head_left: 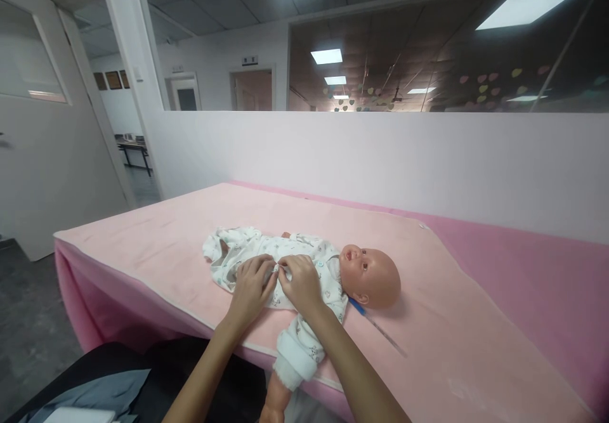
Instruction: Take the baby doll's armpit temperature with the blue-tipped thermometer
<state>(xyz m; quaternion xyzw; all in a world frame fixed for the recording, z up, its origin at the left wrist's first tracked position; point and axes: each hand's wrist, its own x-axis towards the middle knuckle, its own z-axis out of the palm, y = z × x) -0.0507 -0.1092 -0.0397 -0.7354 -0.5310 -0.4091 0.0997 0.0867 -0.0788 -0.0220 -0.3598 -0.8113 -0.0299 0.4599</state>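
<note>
A baby doll point(375, 277) lies on its back with its head to the right, dressed in a white printed romper point(266, 245). Over the front of the romper, my left hand point(254, 277) and my right hand point(301, 277) meet nearly fingertip to fingertip. Both pinch the edge of the romper's cloth between thumb and fingers; a small pale spot, perhaps a snap, shows between them. The doll's near arm, in a sleeve with a thick white cuff point(295, 354), hangs over the table's front edge, partly behind my right forearm.
Beside the doll's head rests a thin stick with a blue end point(356, 307). A peach cloth point(466, 321) lies over the pink table cover point(533, 264). A white wall point(380, 156) with windows stands behind the table. A white door point(52, 137) is at the left.
</note>
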